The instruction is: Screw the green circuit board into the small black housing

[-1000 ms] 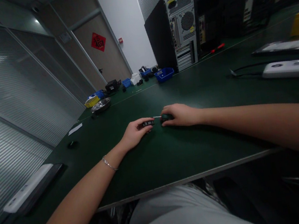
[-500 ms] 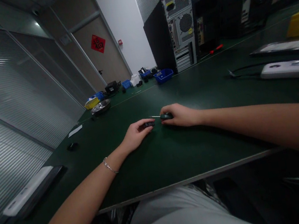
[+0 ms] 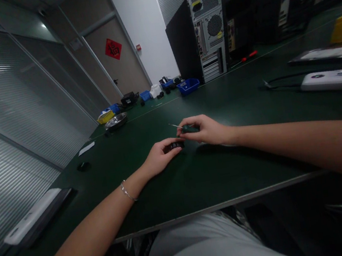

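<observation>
Low over the green table [image 3: 168, 193], my left hand [image 3: 160, 155] grips a small black part [image 3: 176, 145] between thumb and fingers. My right hand [image 3: 204, 130] is wrapped round the dark green handle of a screwdriver [image 3: 190, 129], whose thin metal shaft points left and slightly up, above the black part. The fingertips of both hands are close together, near the part. Whether they touch is hard to tell. Fine detail on the part is too small and dark to make out.
A computer tower [image 3: 198, 35] stands at the back beside a blue tray [image 3: 188, 86]. A metal bowl [image 3: 116, 121] and yellow tray [image 3: 106, 117] sit back left. White devices lie at left [image 3: 32, 217] and right [image 3: 335, 79]. A small black object [image 3: 83, 166] lies left.
My right hand has lifted the screwdriver slightly and tilted its shaft upward, and its fingers have come closer to the black part. My left hand has shifted slightly right with the part.
</observation>
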Motion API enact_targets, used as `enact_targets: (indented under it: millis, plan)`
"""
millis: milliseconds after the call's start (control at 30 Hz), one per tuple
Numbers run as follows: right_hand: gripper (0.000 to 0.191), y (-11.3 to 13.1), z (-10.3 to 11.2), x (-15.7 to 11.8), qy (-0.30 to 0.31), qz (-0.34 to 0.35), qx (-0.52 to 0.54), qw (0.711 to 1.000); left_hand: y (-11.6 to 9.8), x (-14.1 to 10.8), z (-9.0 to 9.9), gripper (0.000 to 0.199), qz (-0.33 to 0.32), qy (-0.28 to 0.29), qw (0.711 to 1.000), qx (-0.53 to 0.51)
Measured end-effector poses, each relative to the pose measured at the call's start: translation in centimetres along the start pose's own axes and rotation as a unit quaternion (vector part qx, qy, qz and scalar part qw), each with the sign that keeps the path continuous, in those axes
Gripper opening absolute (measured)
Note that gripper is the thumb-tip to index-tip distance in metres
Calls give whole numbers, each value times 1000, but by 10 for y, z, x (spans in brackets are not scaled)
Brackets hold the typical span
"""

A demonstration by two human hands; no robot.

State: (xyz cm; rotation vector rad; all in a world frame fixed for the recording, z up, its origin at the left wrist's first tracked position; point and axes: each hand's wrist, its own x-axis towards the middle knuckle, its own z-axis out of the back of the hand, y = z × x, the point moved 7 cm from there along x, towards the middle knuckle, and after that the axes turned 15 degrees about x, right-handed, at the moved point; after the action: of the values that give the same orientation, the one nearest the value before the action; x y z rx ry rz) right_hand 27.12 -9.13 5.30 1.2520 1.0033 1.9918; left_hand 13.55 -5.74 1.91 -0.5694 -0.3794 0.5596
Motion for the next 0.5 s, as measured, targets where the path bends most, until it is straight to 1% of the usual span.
enact_targets:
  millis: [133,300,500]
  plan:
    - [19,-1,-2,-2,1,-27,22,999,1,1,-1,36,4,2,1000,4]
    - [25,-10,-4,-4,9,-75,33,997,1,2,-1,35,5,0,1000,6]
    - [21,-13,-3,-2,11,-75,33,997,1,2,-1,34,0,-3,1000,-3]
